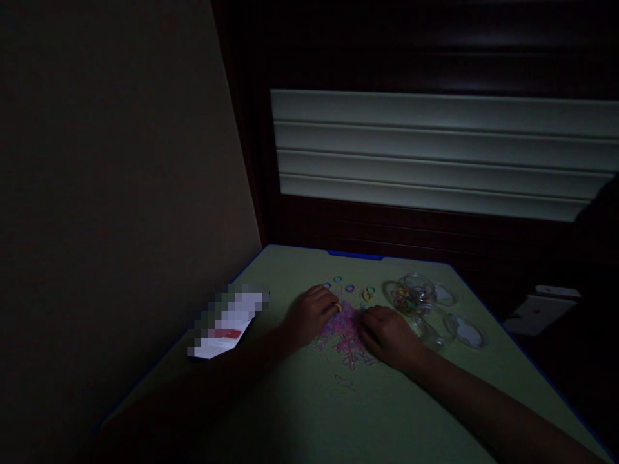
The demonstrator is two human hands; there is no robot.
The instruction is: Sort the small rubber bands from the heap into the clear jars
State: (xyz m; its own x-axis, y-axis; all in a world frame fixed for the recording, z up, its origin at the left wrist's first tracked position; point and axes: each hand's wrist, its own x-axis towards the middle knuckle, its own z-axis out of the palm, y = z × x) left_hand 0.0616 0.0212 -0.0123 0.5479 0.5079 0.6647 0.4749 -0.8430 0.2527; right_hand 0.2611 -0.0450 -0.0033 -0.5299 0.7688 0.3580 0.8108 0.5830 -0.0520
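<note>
A loose pile of small pink and purple elastic bands [345,332] lies on the pale green table [271,412]. My left hand [309,316] is at the left edge of the pile, fingers curled, with a yellow hair tie [338,308] at its fingertips. On the pile's right side rests my right hand [389,335], its fingers bent together and pointing into the bands. What it pinches, if anything, is hidden in the dim light. Just beyond the pile are several coloured hair ties, among them a purple one [349,288] and a yellow one [367,295].
Right of my right hand stand a clear round container [416,293] with coloured hair ties inside and another clear container [438,325]. A clear lid [467,332] lies beside them. A lit phone [225,332], partly blurred out, lies at left. Wall and dark panelling border the table.
</note>
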